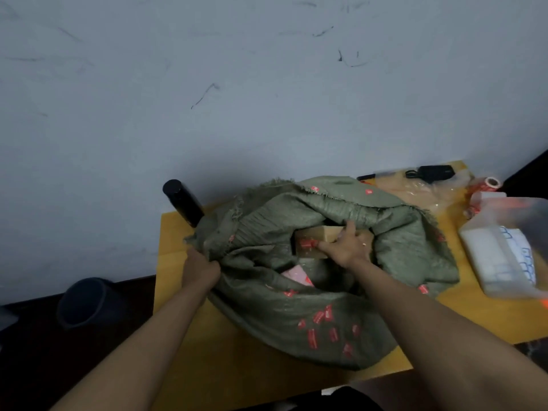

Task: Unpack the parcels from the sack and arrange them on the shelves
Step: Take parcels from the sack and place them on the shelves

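A yellow wooden surface (189,366) stands against the grey scuffed wall (207,84), and most of it is taken up by a green woven sack (296,321) dotted with red tape, its mouth gaping upward. Inside the opening lies a brown cardboard parcel (314,241) with red tape, and below it a pink one (296,275). The right hand (350,247) reaches in, fingers wrapped around the brown parcel. The left hand (200,269) has its fingers clenched on the sack's rim. A clear plastic tub (504,256) sits to the right, a black cylinder (184,203) behind the sack.
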